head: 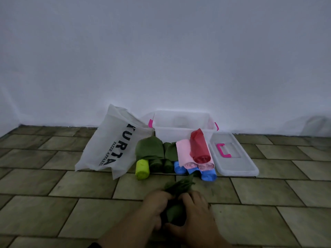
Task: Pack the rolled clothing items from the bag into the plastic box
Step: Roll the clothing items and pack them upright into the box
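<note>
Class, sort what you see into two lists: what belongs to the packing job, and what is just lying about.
Job: white bag, clear plastic box, rolled clothes, dark green garment held by left hand and right hand.
Lying about: box lid, beside the box.

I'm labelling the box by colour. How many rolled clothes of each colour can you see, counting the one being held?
Dark green rolls: 3
Lime roll: 1
Blue rolls: 2, maybe a third partly hidden
Pink rolls: 2
Red roll: 1
Total: 9 at least
</note>
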Available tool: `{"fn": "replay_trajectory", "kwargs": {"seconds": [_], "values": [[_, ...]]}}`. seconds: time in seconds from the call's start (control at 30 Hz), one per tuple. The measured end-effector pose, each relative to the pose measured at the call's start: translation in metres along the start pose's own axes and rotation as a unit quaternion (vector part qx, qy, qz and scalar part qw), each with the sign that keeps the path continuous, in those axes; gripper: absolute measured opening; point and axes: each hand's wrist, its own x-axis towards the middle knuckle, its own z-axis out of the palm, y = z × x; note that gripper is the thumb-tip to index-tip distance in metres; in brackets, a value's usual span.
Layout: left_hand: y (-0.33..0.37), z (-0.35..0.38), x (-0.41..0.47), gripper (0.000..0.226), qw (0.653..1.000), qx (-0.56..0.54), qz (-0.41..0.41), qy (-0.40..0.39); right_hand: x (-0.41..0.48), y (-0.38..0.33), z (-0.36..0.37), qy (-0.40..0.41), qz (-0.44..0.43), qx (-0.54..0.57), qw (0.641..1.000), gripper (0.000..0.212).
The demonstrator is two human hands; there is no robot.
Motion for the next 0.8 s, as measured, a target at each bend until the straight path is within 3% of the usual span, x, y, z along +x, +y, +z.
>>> {"fn": "replay_trajectory", "kwargs": {"seconds": [0.13, 0.23, 0.3, 0.37, 0.43, 0.5, 0.57, 0.7, 0.8], "values": [[0.024, -0.003, 0.015, 0.037, 0.992, 0.005, 0.113, 0.055, 0.013, 0.0, 0.002, 0.088, -0.032, -0.034, 0.995, 0.061], [0.039, -0.009, 0.022, 0.042, 0.964, 0.129, 0.203, 0.116, 0.021, 0.002, 0.003, 0.047, -0.035, -0.06, 0.996, 0.063], [0.045, -0.011, 0.018, 0.041, 0.909, 0.219, 0.305, 0.18, 0.02, 0.005, 0.008, -0.002, -0.015, -0.085, 0.996, 0.068], [0.05, -0.011, 0.007, 0.048, 0.841, 0.223, 0.443, 0.215, 0.018, 0.007, 0.013, -0.005, -0.002, -0.087, 0.996, 0.071], [0.048, -0.009, -0.001, 0.043, 0.807, 0.242, 0.518, 0.148, 0.017, 0.007, 0.014, 0.005, 0.004, -0.082, 0.997, 0.072], [0.036, -0.003, -0.005, 0.038, 0.826, 0.31, 0.471, 0.013, 0.018, 0.008, 0.015, 0.008, 0.005, -0.084, 0.996, 0.078], [0.021, 0.0, -0.001, 0.047, 0.847, 0.352, 0.394, -0.066, 0.019, 0.009, 0.016, 0.004, 0.006, -0.087, 0.996, 0.089], [0.022, -0.004, 0.012, 0.055, 0.873, 0.364, 0.312, -0.086, 0.02, 0.009, 0.016, 0.0, 0.012, -0.074, 0.997, 0.08], [0.023, -0.006, 0.018, 0.049, 0.877, 0.372, 0.272, -0.134, 0.02, 0.012, 0.011, -0.011, -0.012, -0.115, 0.993, 0.088]]}}
